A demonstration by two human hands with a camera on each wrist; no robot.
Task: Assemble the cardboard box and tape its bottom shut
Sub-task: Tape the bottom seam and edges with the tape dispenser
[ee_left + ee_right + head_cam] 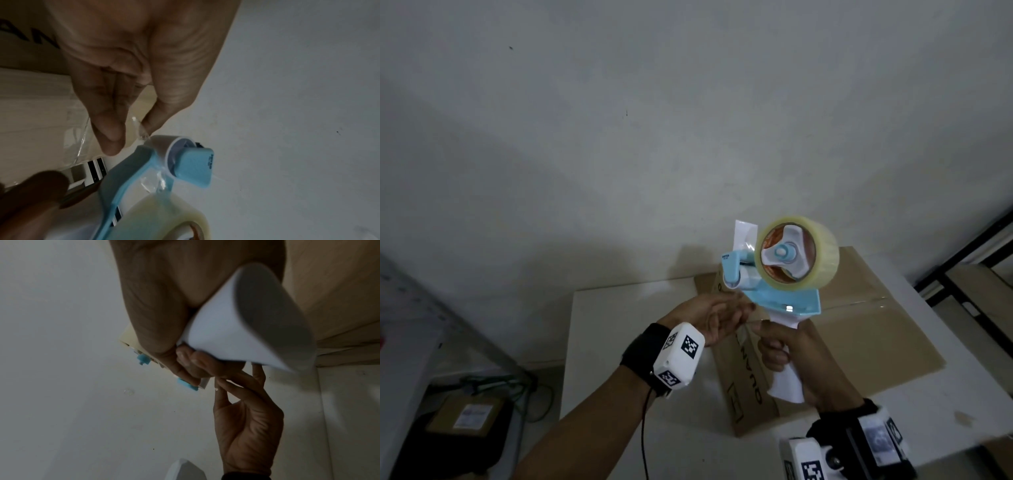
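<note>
My right hand (784,353) grips the white handle (236,331) of a blue and white tape dispenser (784,298), raised above the box. A clear tape roll (822,253) sits on its hub. My left hand (739,308) reaches to the dispenser's front roller (180,151); thumb and fingers pinch the loose clear tape end (141,129). The brown cardboard box (859,329) lies on the white table (613,329) under both hands, flaps closed, with a shiny tape strip along its seam (859,303). The right wrist view shows my right hand (185,363) wrapped round the handle and the left hand (246,418) beyond it.
A grey wall rises right behind the table. A dark metal shelf frame (962,274) stands at the right. On the floor at the left lie a labelled parcel (469,416) and green cables (500,383). A cord hangs from my left wrist.
</note>
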